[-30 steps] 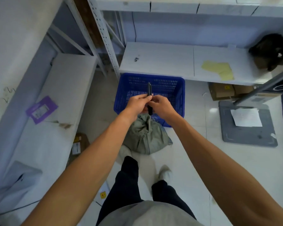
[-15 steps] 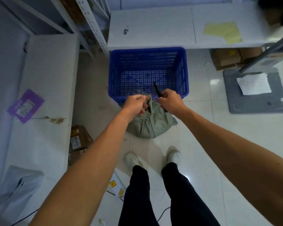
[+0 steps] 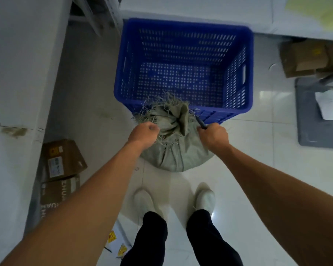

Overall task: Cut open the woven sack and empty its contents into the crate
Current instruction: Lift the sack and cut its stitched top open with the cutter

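The left grip (image 3: 145, 133) is closed on the frayed neck of the sack (image 3: 173, 148); the right grip (image 3: 212, 135) clasps a knife (image 3: 201, 123) beside it. The crate (image 3: 183, 64) sits just beyond both.

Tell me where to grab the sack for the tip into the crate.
Probably the woven sack by its gathered neck, from above: the frayed top bunches into a narrow twist there, while the body bulges wide on the floor. The blue crate stands directly beyond it.
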A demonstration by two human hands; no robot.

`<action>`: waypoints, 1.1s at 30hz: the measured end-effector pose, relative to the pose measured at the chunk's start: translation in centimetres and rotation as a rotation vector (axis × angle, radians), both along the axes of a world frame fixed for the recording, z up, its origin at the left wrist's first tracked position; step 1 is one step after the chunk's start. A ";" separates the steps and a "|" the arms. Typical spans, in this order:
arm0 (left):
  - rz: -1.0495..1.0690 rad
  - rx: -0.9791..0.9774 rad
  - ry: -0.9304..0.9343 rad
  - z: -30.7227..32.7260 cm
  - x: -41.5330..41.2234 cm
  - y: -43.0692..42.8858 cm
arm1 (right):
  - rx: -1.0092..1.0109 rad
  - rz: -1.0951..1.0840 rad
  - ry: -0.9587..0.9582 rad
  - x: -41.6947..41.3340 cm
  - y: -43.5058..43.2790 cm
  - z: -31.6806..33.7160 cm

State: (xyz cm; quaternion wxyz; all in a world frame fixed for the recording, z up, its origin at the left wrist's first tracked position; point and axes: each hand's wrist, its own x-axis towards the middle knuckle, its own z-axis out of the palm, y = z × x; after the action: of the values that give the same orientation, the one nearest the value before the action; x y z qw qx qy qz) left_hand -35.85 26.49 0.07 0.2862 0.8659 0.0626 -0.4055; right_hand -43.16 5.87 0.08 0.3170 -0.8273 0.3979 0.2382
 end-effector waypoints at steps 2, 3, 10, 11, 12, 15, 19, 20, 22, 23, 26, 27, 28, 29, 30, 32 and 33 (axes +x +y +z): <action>-0.045 0.018 -0.005 -3.5 0.6 -0.3 | 0.003 0.024 -0.015 0.7 0.0 -3.7; -0.052 0.044 -0.013 -5.4 0.8 -0.3 | -0.010 0.065 -0.035 1.0 0.2 -5.3; 0.091 0.002 -0.049 -14.6 2.0 -0.6 | -0.085 0.170 -0.136 3.1 1.8 -13.6; 0.089 -0.031 -0.067 -15.4 2.3 -0.6 | -0.106 0.179 -0.146 3.6 1.8 -14.3; 0.100 -0.071 -0.077 -15.7 2.4 -0.6 | -0.132 0.185 -0.158 3.8 1.8 -14.8; 0.132 -0.167 -0.031 -15.1 2.4 -0.6 | -0.158 0.188 -0.196 3.9 1.8 -14.6; 0.138 -0.147 0.030 -11.7 1.7 -0.5 | -0.139 0.182 -0.175 2.5 1.3 -11.5; 0.149 -0.148 0.026 -10.3 1.5 -0.6 | -0.129 0.187 -0.175 2.1 1.1 -10.5; 0.147 -0.128 -0.016 -7.3 0.9 -1.1 | -0.100 0.206 -0.161 1.2 0.7 -8.0; 0.143 -0.109 -0.041 -5.6 0.6 -1.3 | -0.080 0.206 -0.154 0.9 0.6 -6.6; 0.121 -0.077 -0.027 0.0 -0.7 -2.0 | -0.024 0.189 -0.158 -0.3 0.5 -1.8; 0.099 -0.059 -0.016 1.9 -1.2 -2.2 | -0.009 0.183 -0.159 -0.7 0.5 0.0; 0.073 -0.034 -0.009 4.1 -1.8 -2.5 | 0.006 0.175 -0.159 -1.2 0.4 1.8; 0.055 -0.013 -0.007 6.1 -2.4 -2.8 | 0.018 0.166 -0.157 -1.7 0.3 3.8; 0.053 -0.001 -0.014 8.3 -2.9 -3.0 | 0.031 0.158 -0.160 -2.2 0.2 5.9; 0.074 -0.019 -0.033 13.0 -3.8 -3.6 | 0.058 0.137 -0.172 -3.3 -0.1 10.3; 0.092 -0.039 -0.036 15.7 -4.1 -4.0 | 0.078 0.122 -0.188 -3.7 -0.2 12.8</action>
State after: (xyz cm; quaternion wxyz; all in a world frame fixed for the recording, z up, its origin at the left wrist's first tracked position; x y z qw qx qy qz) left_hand -39.95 22.52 15.76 0.3227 0.8634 0.0892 -0.3774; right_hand -46.87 5.66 12.84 0.3698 -0.8556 0.3059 0.1940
